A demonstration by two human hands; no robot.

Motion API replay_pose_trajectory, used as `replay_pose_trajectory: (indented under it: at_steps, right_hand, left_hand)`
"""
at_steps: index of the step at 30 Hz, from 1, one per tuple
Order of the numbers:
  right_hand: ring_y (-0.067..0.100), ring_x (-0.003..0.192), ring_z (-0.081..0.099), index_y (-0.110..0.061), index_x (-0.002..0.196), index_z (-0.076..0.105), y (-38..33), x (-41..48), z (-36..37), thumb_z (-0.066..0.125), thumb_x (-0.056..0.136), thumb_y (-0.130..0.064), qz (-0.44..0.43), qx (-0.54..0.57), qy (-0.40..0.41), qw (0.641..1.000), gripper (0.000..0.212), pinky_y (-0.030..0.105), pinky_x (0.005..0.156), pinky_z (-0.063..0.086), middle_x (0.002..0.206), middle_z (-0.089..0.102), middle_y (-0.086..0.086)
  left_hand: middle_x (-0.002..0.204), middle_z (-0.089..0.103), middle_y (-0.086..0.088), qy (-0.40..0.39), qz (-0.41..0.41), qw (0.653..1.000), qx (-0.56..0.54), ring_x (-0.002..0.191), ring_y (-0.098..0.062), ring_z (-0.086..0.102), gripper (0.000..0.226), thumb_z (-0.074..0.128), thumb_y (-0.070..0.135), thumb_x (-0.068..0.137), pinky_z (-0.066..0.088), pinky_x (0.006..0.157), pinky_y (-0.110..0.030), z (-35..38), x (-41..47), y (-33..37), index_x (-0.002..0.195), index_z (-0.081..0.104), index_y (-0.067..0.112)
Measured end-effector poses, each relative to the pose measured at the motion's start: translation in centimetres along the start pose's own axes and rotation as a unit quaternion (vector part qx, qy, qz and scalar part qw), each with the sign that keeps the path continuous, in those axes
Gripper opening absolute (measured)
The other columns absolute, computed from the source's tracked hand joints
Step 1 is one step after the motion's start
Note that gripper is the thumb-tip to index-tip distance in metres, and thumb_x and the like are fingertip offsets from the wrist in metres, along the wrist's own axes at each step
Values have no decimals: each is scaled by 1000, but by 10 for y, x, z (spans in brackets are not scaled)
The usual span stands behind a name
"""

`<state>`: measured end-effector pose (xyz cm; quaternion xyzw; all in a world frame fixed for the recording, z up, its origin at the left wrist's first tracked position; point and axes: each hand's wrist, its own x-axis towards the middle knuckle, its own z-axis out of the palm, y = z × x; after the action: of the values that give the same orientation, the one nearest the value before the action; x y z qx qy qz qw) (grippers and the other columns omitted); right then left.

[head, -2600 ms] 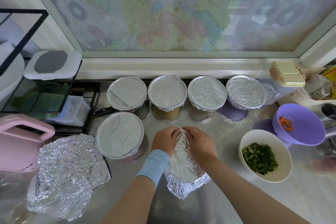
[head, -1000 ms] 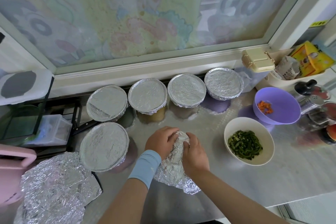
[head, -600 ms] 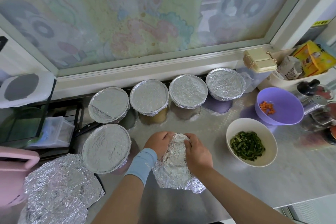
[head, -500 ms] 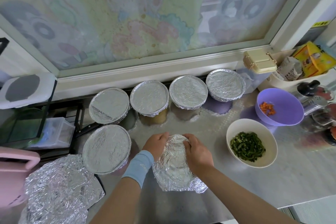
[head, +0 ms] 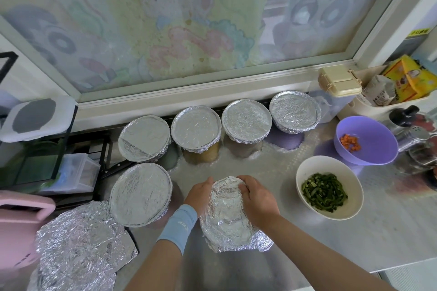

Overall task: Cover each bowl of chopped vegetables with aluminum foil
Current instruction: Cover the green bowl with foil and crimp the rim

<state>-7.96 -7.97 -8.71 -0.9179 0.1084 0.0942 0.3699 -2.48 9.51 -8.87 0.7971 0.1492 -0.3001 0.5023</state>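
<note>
Your left hand point(head: 199, 196) and right hand point(head: 259, 201) both curl round the far edge of the foil point(head: 224, 217), which lies at near centre of the counter point(head: 307, 255). To its right, the white bowl point(head: 352, 208) and purple bowl point(head: 378, 149) stand uncovered.

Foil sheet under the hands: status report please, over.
Left hand and right hand grip foil sheet, lower edge loose. White bowl, purple bowl uncovered. Nothing in the way.

Our left hand point(head: 199, 192) and right hand point(head: 256, 198) now sit apart on either side of the foil sheet point(head: 227, 215), where earlier they met at its far edge; the sheet lies flatter and smoother.
</note>
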Motion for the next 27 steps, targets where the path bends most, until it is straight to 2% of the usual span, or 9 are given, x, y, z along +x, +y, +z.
replay_pose_trajectory:
  at_steps: [4,6,8,13,17,21,23,24,27]
  right_hand:
    - [18,126,47,-22,131,55,7,-8,4,36,97,-40,-15,-20,80,996,43,35,107,38,135,52,-4]
    - [18,123,49,-23,133,53,9,-18,7,35,98,-36,1,-5,96,995,41,34,102,41,135,53,-6]
    - [18,119,53,-28,136,50,8,-24,9,37,102,-31,39,45,66,996,36,30,95,43,132,55,-9]
    - [16,100,61,-34,126,56,6,-20,7,37,103,-35,79,89,64,991,29,27,76,42,110,68,-9]
    - [14,98,62,-35,120,59,5,-18,3,38,103,-36,79,85,48,992,27,28,79,46,105,68,-12]
    - [13,106,59,-29,122,60,4,-10,-7,39,103,-32,32,84,-4,996,28,25,86,43,113,66,-9]
    - [16,123,51,-23,132,56,7,-8,-9,40,103,-31,13,33,9,999,34,27,102,37,131,59,-4]
    - [18,130,45,-22,137,52,8,-10,-9,39,103,-31,14,-13,32,999,37,30,109,33,139,53,-3]
    - [19,138,35,-17,146,41,5,-31,-7,40,102,-28,32,-33,87,995,45,34,115,27,149,42,-1]
  left_hand:
    - [107,67,23,53,180,981,50,103,8,59,28,45,31,102,45,90,-14,4,-10,9,112,72,30]
    - [110,67,25,41,233,967,98,103,14,57,26,49,31,101,42,89,-6,12,-13,9,115,71,32]
    - [109,66,26,33,253,955,152,102,12,57,25,49,32,101,41,88,-5,17,-10,8,114,70,34]
    - [106,66,24,20,211,960,186,99,2,59,27,43,34,102,46,88,-20,18,-6,13,108,70,37]
    - [101,69,13,40,178,960,211,92,-9,60,32,40,39,103,48,83,-28,20,-8,17,105,70,28]
    - [76,64,-8,66,125,972,190,78,-25,60,45,38,41,102,49,74,-40,20,-14,12,81,63,10]
    - [79,65,1,58,107,978,172,81,-20,61,40,37,38,103,48,76,-34,17,-17,9,83,65,17]
    - [89,68,8,56,112,981,151,88,-13,61,36,38,36,103,48,80,-29,15,-19,8,94,70,23]
    - [110,68,22,65,148,986,49,104,3,61,31,42,33,103,45,93,-20,13,-27,7,113,71,28]
